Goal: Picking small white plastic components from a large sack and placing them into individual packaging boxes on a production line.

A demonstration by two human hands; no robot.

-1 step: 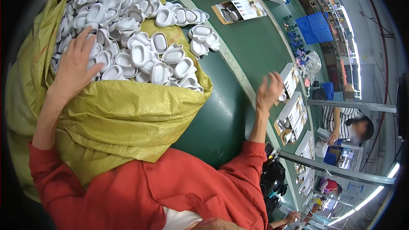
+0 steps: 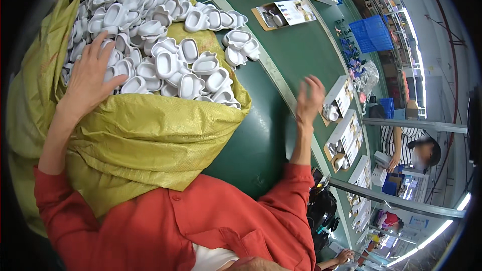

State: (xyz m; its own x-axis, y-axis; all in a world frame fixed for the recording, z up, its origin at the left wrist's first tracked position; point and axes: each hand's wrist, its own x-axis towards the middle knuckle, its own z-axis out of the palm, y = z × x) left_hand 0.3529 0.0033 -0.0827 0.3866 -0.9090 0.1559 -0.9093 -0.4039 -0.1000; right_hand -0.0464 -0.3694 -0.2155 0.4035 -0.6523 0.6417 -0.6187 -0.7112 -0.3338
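Note:
A big yellow woven sack [image 2: 165, 138] stands open at my left, heaped with small white plastic pieces [image 2: 167, 64], each with an oval hollow and a wavy edge. My left hand [image 2: 89, 78] lies on the heap at the sack's near left side, fingers spread, gripping none of them. Over the edge of the green conveyor belt [image 2: 296, 52], my right hand [image 2: 310, 101] hovers with fingers apart and somewhat blurred, holding nothing visible. Just right of it is an open printed carton [image 2: 341, 93] with a white piece [image 2: 331, 114] in its tray.
More open cartons [image 2: 284, 14] ride along the belt, far and near. Several white pieces [image 2: 241, 47] lie outside the sack by the belt's pale rail [image 2: 273, 73]. A blue crate [image 2: 371, 33] stands across the belt. A co-worker in a striped top [image 2: 396, 140] handles a box there.
My right hand has drawn back left and upward from the carton, uncovering the white piece in it. The cartons have shifted slightly along the belt toward me. My left hand stays on the heap.

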